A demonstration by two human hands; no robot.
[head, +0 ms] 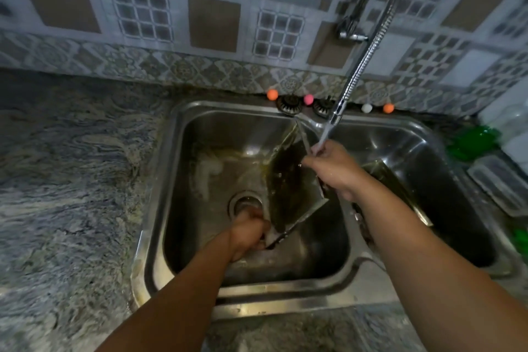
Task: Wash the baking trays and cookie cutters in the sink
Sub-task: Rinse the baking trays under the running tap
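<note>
The left hand (248, 230) is curled round the near lower corner of one dark, greasy rectangular metal baking tray (288, 180), gripping it over the left basin; the right hand (333, 167) grips the tray's far right edge, fingers wrapped over the rim, and the thin stream of water (324, 137) lands on its knuckles; the tray is held tilted on edge, its dirty inner face turned toward the left, its upper corner reaching up to the divider between the basins; a second dark baking tray (388, 177) leans inside the right basin, partly hidden behind the right forearm; the two-basin stainless steel sink (285, 293) has one round drain (245, 203) showing in the left basin, just beyond the left hand, and a pale soapy smear on the basin floor to the left of it; water comes from one chrome flexible spring-neck tap (363, 57) that arches down from the wall; along the back ledge sit four small balls (two orange, one pink, one white) and two dark round strainers (288, 103); something bright green (471, 141) sits at the right of the sink, too blurred to name; the grey mottled stone counter (71, 180) spreads to the left; behind is one patterned tile wall (214, 20); no cookie cutter can be made out
</note>
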